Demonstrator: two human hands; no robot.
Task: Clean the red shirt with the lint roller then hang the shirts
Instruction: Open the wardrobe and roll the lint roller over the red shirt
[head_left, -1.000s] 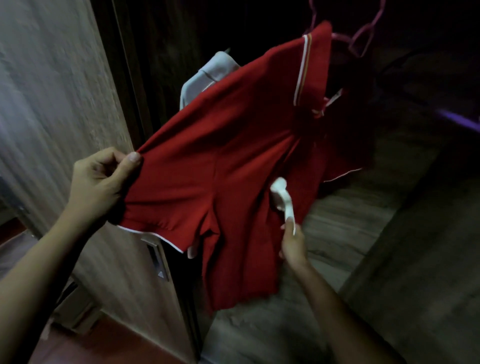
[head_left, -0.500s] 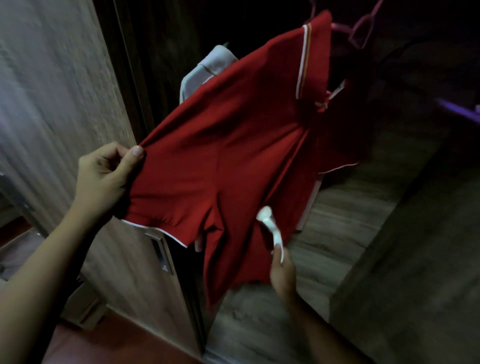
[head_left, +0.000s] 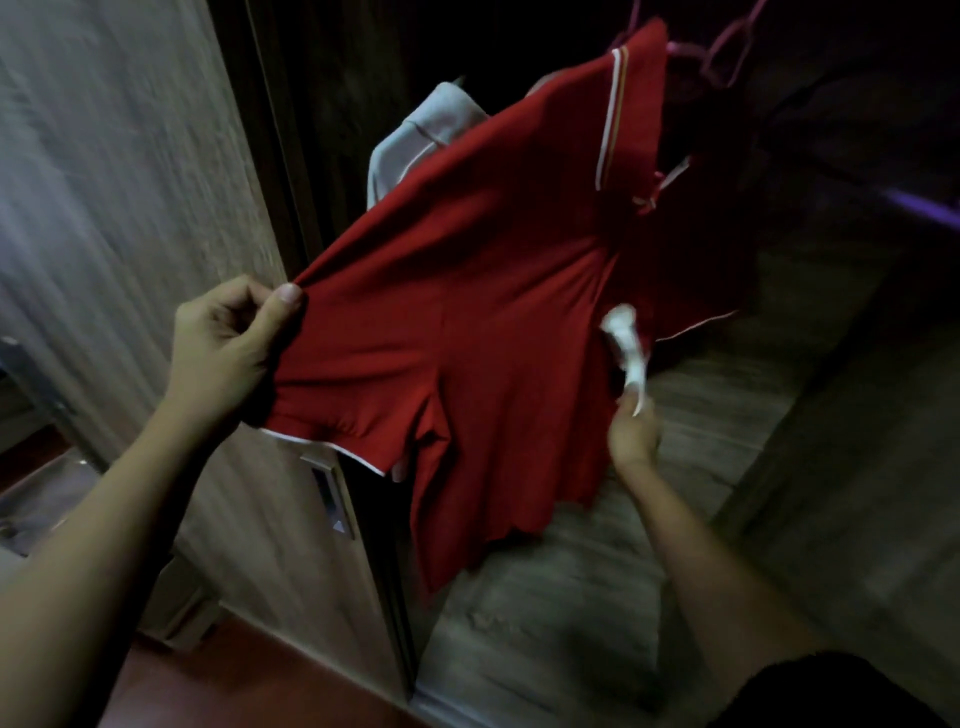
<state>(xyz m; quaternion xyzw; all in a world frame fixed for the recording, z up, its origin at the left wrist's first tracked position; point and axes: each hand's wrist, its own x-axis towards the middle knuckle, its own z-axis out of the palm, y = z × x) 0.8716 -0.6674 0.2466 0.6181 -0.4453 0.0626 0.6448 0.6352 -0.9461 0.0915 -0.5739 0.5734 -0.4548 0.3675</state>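
Observation:
A red polo shirt (head_left: 483, 291) with white trim hangs on a pink hanger (head_left: 722, 47) inside a dark wardrobe. My left hand (head_left: 223, 348) pinches the edge of its left sleeve and pulls it out taut. My right hand (head_left: 631, 434) grips the handle of a white lint roller (head_left: 626, 345), whose head lies against the shirt's front near the side seam. A grey shirt (head_left: 410, 140) hangs behind the red one, mostly hidden.
A wood-grain wardrobe door (head_left: 130, 208) stands open on the left, with a metal catch (head_left: 327, 488) on its edge. The wardrobe floor (head_left: 597, 571) is light wood. A dark panel rises at the right. Red floor (head_left: 218, 680) shows at the bottom left.
The lint roller dropped down the shirt front half a second ago and has now come back up. My left hand keeps its hold on the sleeve.

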